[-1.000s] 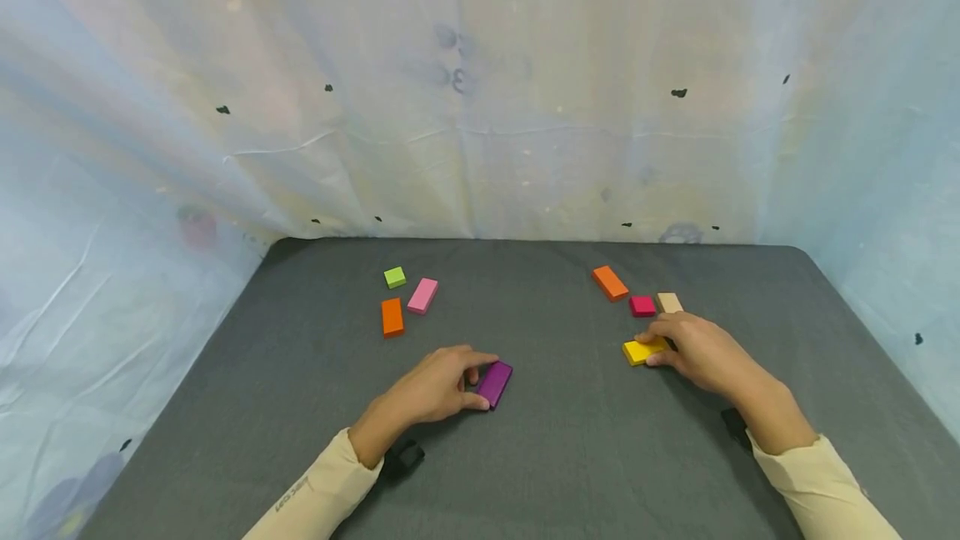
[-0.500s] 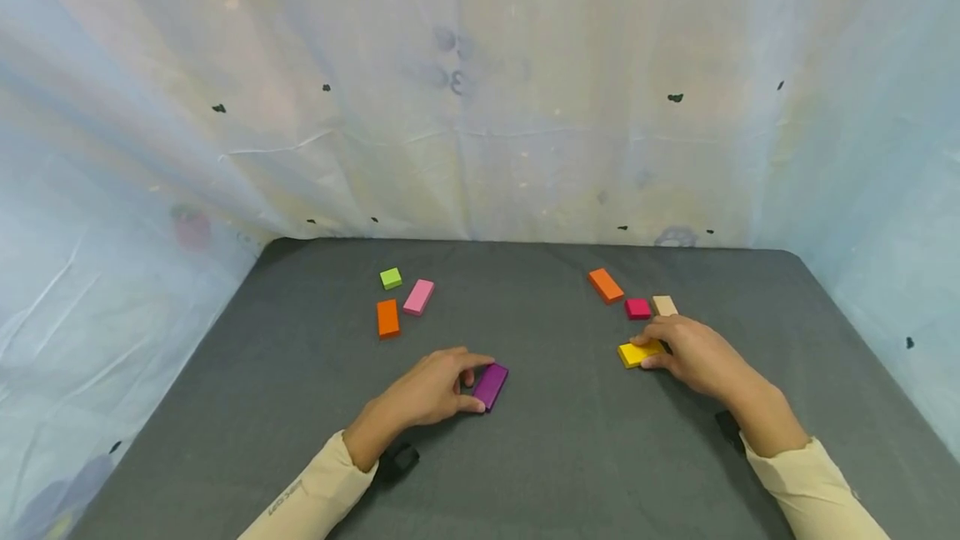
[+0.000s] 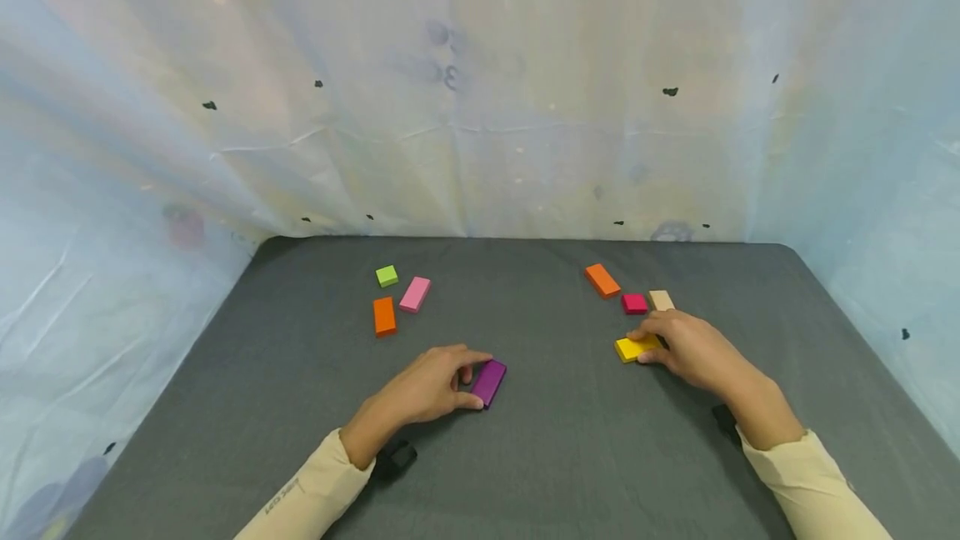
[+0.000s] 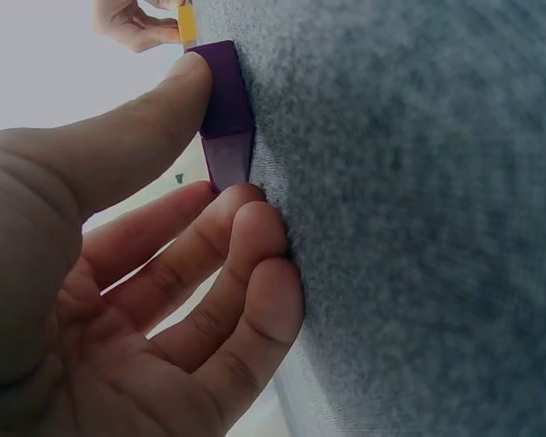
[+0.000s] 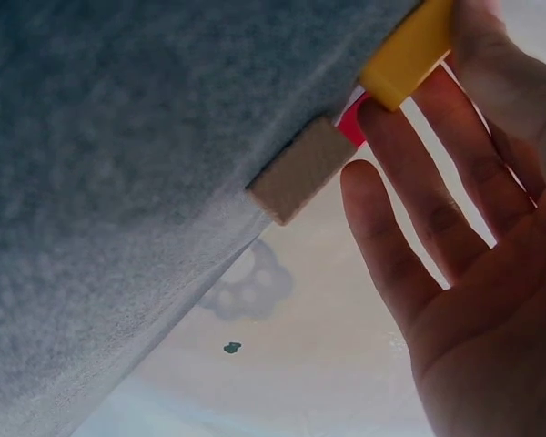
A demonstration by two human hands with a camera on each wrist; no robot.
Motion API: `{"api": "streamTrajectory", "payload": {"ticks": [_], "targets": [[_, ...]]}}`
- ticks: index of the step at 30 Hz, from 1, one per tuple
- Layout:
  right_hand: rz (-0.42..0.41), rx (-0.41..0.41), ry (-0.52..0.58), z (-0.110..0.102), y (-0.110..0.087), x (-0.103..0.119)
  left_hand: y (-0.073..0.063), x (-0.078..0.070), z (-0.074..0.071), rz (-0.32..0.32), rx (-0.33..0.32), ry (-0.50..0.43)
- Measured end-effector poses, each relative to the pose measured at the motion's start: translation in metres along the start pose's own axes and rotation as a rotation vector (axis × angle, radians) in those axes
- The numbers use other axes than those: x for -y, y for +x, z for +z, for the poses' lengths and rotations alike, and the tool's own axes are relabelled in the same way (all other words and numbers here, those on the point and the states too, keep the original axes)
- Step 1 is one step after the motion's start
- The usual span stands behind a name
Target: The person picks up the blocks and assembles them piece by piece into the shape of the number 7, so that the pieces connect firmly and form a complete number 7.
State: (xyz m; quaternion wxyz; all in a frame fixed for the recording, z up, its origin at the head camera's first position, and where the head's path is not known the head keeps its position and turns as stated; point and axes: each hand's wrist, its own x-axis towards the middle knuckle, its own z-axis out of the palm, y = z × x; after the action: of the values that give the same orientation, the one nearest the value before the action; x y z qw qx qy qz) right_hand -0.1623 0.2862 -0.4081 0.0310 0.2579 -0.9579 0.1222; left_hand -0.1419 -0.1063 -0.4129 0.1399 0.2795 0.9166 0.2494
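Observation:
Near the middle of the table, my left hand [image 3: 435, 383] pinches a purple block [image 3: 489, 383] by its two ends, thumb at the near end and index finger at the far end. The left wrist view shows the purple block [image 4: 226, 91] lying on the cloth with the thumb against it. To the right, my right hand [image 3: 697, 348] holds a yellow block [image 3: 636, 347] between thumb and fingers. A tan block [image 3: 661, 300] lies just beyond that hand, partly covered by it, beside a red block [image 3: 633, 303]. In the right wrist view the tan block [image 5: 302, 170] sits close to the fingertips.
An orange block [image 3: 602, 281] lies behind the red one. At the left are a green block [image 3: 387, 276], a pink block [image 3: 415, 294] and another orange block [image 3: 385, 317]. The grey table [image 3: 555, 457] ends at a hanging pale curtain [image 3: 480, 107].
The whole head view has shifted slightly left. Both hands keep their places on the purple and yellow blocks, and the other blocks have not moved on the table.

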Motion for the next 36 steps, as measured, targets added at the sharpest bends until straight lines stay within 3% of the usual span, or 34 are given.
{"api": "streamTrajectory", "payload": {"ticks": [26, 36], "targets": [[0.026, 0.026, 0.017, -0.0006, 0.003, 0.0025, -0.0037, -0.0068, -0.0012, -0.034, 0.012, 0.089], [0.023, 0.018, 0.022, -0.0007, 0.0006, 0.0025, -0.0045, -0.0077, 0.0033, -0.066, -0.005, 0.049]]}}
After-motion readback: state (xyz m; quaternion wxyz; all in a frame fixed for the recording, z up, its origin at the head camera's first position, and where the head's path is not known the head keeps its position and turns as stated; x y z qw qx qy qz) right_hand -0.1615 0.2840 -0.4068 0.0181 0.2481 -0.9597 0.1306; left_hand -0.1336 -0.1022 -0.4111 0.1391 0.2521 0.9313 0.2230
